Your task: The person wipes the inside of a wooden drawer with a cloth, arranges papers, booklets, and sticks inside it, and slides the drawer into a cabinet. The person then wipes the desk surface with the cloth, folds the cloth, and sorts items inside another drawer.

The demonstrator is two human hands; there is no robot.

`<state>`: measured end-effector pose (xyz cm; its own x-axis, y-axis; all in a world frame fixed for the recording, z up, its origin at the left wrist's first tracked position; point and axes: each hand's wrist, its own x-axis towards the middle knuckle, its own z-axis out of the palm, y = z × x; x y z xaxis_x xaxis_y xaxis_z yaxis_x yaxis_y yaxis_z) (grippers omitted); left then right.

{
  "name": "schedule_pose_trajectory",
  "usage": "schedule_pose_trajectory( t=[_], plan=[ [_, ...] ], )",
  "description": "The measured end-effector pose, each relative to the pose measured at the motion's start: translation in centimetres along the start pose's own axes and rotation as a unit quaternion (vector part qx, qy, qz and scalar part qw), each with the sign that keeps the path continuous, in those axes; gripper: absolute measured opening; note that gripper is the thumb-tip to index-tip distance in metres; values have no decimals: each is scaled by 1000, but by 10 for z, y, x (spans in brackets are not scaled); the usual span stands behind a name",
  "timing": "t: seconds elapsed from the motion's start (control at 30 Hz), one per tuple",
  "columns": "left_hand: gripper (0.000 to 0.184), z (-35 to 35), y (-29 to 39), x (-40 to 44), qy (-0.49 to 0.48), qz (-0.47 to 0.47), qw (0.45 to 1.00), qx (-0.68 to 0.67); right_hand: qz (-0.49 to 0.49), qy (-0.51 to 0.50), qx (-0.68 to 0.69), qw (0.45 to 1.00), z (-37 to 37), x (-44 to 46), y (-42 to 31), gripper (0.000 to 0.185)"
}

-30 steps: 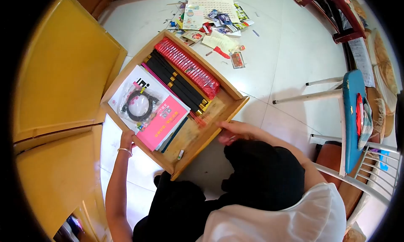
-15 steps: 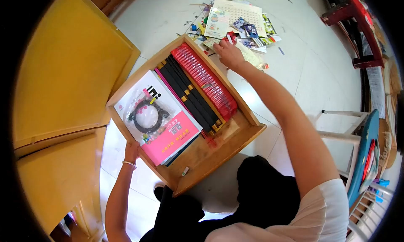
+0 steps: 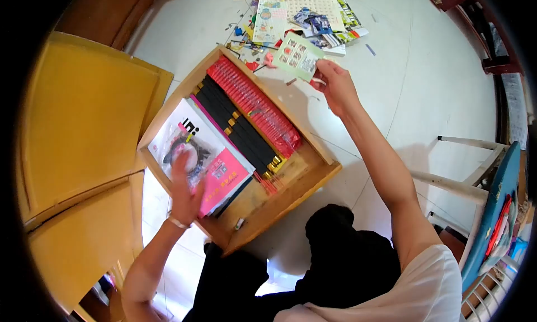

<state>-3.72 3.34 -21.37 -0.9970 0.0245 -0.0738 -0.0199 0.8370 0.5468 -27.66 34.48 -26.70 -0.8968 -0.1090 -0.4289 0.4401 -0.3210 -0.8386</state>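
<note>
My right hand (image 3: 337, 87) pinches a pale green printed sheet (image 3: 296, 54) by its corner, above the floor beyond the wooden drawer (image 3: 310, 185). My left hand (image 3: 187, 190), somewhat blurred, hovers with fingers apart over the near left side of that drawer. Beneath it lies a pink and white book (image 3: 229, 174) with a clear plastic bag (image 3: 193, 154) holding a dark ring-shaped item on top. Alongside the book run long black sticks with gold bands (image 3: 232, 126). A row of red plastic-wrapped packets (image 3: 254, 106) fills the drawer's far side.
Papers, cards and small bits form a pile (image 3: 305, 14) on the tiled floor at the top. Yellow wooden cabinet panels (image 3: 89, 120) stand on the left. A stool with a blue seat (image 3: 492, 204) is at the right. A small white object (image 3: 239, 224) lies in the drawer's near corner.
My right hand has lifted the pale green sheet from the floor pile and drawn it rightward. My left hand has left the drawer's edge and moved up over the book.
</note>
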Motion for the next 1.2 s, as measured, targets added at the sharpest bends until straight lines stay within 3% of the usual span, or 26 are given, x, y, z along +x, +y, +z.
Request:
schedule_pose_trajectory(
  t=[0.07, 0.1, 0.13, 0.2, 0.33, 0.43, 0.47, 0.53, 0.73, 0.93, 1.03, 1.2],
  plan=[
    [62, 18, 51, 27, -54, -32, 978, -200, 1, -5, -12, 1000, 4, -36, 8, 17],
    [61, 38, 72, 41, -36, -58, 945, -319, -47, -34, -75, 995, 5, -56, 9, 17],
    [59, 58, 89, 57, -14, -81, 897, -434, -92, -66, -156, 981, 0, -66, 17, 16],
    [57, 75, 124, 91, 0, -207, 742, -638, -170, -76, -256, 949, 1, -97, 21, 14],
    [54, 100, 161, 105, 31, -203, 687, -697, -255, -128, -332, 899, -12, -118, -8, 12],
    [46, 118, 171, 117, -36, -182, 566, -803, -144, -180, -274, 934, -37, -106, -30, 9],
    [46, 123, 175, 122, -46, -183, 561, -806, -61, -193, -179, 963, -44, -109, -40, 10],
    [45, 136, 184, 133, -155, -121, 477, -857, -78, -116, -238, 961, -67, -99, -40, 19],
    [46, 175, 196, 152, -190, -129, 427, -875, -34, -29, -227, 973, -90, -91, -49, 24],
    [49, 198, 189, 155, -220, -163, 376, -885, 24, -35, -191, 981, -117, -80, -37, 22],
    [52, 212, 179, 150, -275, -165, 398, -859, 58, -8, -150, 987, -129, -73, -31, 22],
    [55, 216, 181, 149, -276, -160, 403, -858, 88, 13, -63, 994, -139, -66, -24, 22]
  ],
)
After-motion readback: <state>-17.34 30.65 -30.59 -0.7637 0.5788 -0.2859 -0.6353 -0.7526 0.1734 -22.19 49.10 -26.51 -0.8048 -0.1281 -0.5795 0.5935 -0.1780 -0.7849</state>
